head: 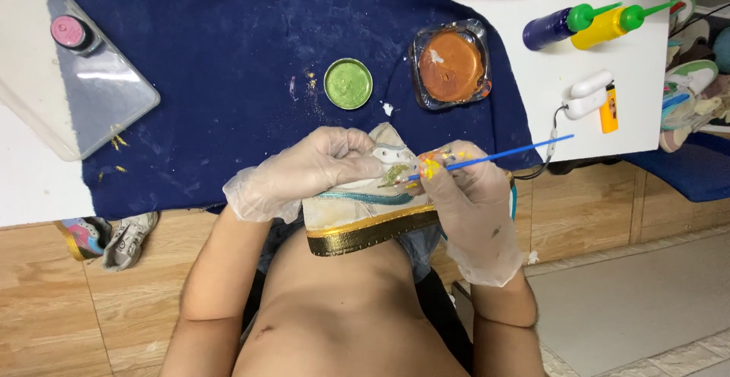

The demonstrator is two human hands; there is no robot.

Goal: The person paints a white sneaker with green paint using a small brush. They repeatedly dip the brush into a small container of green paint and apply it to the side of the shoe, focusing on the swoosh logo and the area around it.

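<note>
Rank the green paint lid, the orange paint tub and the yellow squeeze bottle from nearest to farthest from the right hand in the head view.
From the right hand:
1. Orange paint tub, on the blue cloth straight beyond the hand.
2. Green paint lid, on the cloth, off toward the left hand's side.
3. Yellow squeeze bottle, on the white table at the far right.

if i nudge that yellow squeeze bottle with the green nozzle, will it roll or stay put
The yellow squeeze bottle lies on its side on the white table, so its round body would probably roll. The blue bottle right beside it may block rolling that way. It looks like soft plastic, so likely light and squeezable.
</note>
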